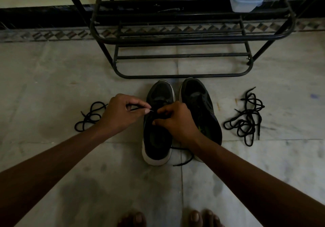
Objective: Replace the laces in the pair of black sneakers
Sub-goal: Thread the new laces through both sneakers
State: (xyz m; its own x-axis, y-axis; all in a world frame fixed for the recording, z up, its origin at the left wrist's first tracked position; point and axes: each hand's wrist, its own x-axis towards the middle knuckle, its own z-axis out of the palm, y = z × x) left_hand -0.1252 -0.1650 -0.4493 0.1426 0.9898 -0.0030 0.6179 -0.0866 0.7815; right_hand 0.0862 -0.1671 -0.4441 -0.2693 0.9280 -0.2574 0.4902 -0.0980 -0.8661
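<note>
Nearest, bare toes [195,216] on the pale tiled floor [44,86]. Beyond, left hand [121,114] pinching the stiff tip of a thin black cord lace [139,109] between thumb and forefinger, tip level, aimed rightward. Just beside it, right hand [175,121] curled on the eyelet edge of the black mesh sneaker with a white sole [156,138], nearer the hole. Second black sneaker [200,103] alongside; tangle of spare black laces [246,119] well apart; black metal rack [175,75] farthest

Both arms stretched forward, left hand [121,114] pinching lace [139,109], right hand [177,121] fingers curled, close beside
</note>
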